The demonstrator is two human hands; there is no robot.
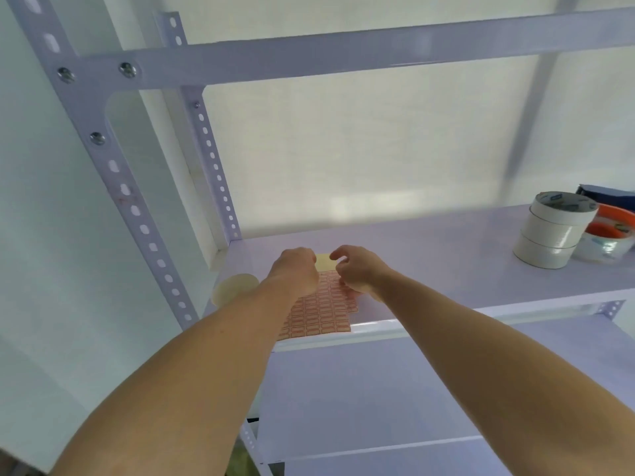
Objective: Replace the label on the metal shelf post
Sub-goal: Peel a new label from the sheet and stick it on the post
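A sheet of small red-bordered labels lies on the white shelf, near its front edge. Both hands rest on the sheet's far end. My left hand presses down on its left side with fingers curled. My right hand pinches at the sheet's upper right part, thumb and fingertips together; whether a label is between them is hidden. A bare yellowish backing patch shows between the hands. The perforated metal shelf post rises at the left, with faint reddish marks near its middle holes.
Stacked rolls of white tape stand at the shelf's right, with an orange-and-white tape roll and a dark blue object behind. A pale round disc lies at the shelf's left front corner. A lower shelf sits below.
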